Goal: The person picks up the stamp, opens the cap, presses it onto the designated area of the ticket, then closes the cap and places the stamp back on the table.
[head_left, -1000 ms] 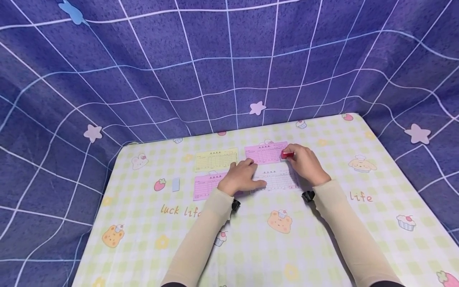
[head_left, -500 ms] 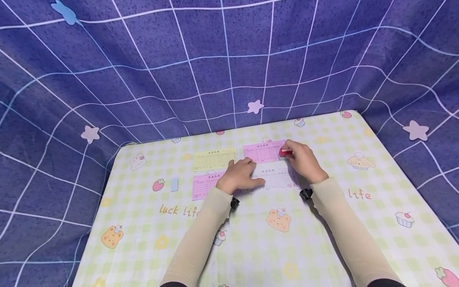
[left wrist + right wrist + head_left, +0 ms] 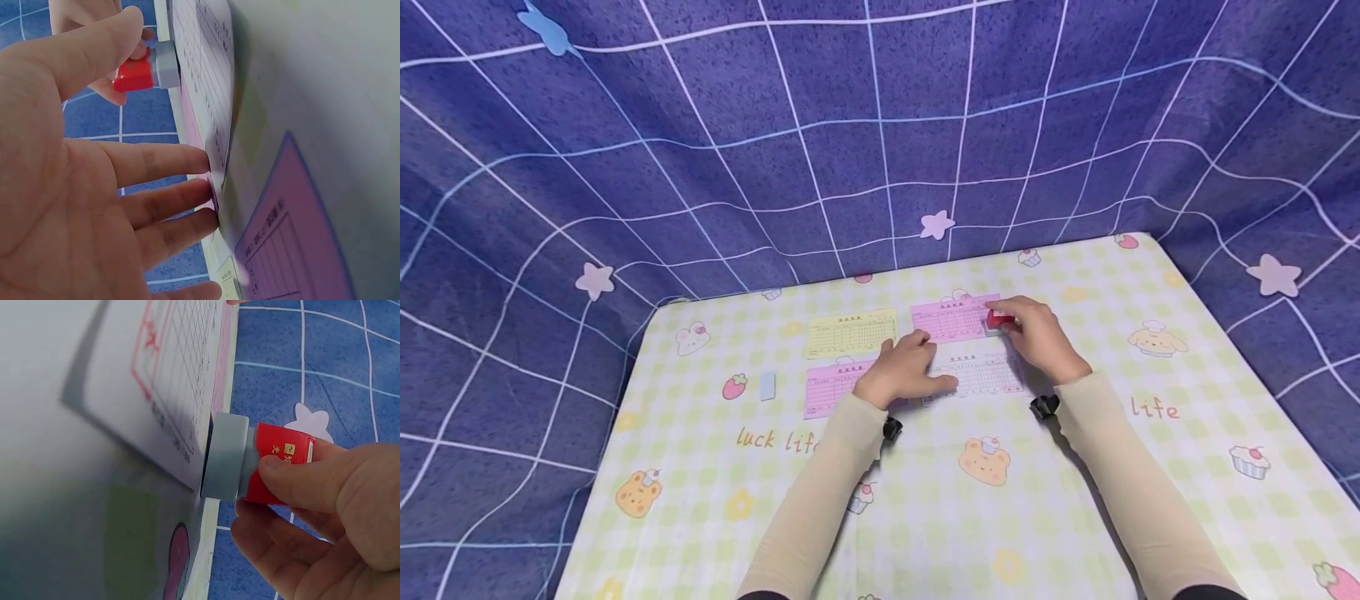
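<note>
My right hand (image 3: 1041, 337) pinches the red body of a stamp (image 3: 281, 462) between thumb and fingers. Its grey base (image 3: 226, 456) stands at the right end of the upper pink slip (image 3: 946, 323). Spread wide, my left hand (image 3: 901, 368) rests its fingertips at that slip's lower left edge, as the left wrist view (image 3: 94, 206) shows. Its thumb lies over the left part of a white slip (image 3: 981, 377), which has a red mark at its lower right corner. A second pink slip (image 3: 829, 390) is partly hidden under the left hand and wrist.
A yellow slip (image 3: 850, 335) lies at the back left, beside the upper pink one. Farther left is a small light blue rectangular piece (image 3: 767, 386). The patterned tablecloth (image 3: 925, 533) ends at the back against a blue curtain (image 3: 850, 150).
The stamp's grey base now shows under the red body in the head view, where mostly red showed before. The left hand stays in place; the head view shifts slightly.
</note>
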Available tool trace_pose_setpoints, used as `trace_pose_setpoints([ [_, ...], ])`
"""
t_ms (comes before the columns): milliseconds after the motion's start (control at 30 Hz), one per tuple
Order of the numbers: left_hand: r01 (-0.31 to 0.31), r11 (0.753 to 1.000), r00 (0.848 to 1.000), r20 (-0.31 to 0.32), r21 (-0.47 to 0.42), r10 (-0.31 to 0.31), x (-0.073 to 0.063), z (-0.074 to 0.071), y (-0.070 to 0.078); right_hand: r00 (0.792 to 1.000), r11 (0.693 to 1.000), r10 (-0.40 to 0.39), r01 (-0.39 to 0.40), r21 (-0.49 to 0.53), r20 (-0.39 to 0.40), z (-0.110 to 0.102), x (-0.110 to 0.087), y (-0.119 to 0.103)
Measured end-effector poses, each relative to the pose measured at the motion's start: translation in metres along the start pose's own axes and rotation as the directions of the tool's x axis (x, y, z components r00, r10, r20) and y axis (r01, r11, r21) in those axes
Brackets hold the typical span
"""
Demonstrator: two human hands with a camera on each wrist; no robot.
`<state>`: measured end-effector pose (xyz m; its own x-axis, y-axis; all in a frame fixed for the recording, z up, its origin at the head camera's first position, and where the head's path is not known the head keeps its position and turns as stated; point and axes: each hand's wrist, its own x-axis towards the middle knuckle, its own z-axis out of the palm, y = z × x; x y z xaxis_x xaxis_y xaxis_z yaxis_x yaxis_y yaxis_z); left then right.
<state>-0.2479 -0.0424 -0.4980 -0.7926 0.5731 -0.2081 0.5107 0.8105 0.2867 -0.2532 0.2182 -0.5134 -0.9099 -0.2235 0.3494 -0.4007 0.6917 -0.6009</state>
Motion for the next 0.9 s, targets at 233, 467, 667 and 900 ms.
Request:
trace_pose_setpoints([
  [233, 0.008, 1.0, 1.0, -0.023, 0.014, -0.008, 0.0, 0.003, 0.0, 0.999, 0.999, 0.033, -0.033, 0.019, -0.002, -0.005, -0.001, 0.002],
  [467, 0.011, 0.999, 1.0, -0.025, 0.041, -0.01, -0.001, 0.003, 0.001, 0.997, 0.997, 0.074, -0.074, 0.032, 0.002, -0.01, 0.0, 0.005],
  [667, 0.013, 0.999, 0.999, -0.033, 0.036, -0.011, -0.003, 0.004, 0.001, 0.995, 0.995, 0.096, -0.096, 0.021, 0.008, -0.012, 0.0, 0.005],
  [900, 0.003, 1.0, 0.997, -0.073, 0.003, -0.003, -0.005, 0.006, 0.0, 0.995, 0.994, 0.102, -0.102, 0.028, 0.014, -0.013, 0.0, 0.004],
])
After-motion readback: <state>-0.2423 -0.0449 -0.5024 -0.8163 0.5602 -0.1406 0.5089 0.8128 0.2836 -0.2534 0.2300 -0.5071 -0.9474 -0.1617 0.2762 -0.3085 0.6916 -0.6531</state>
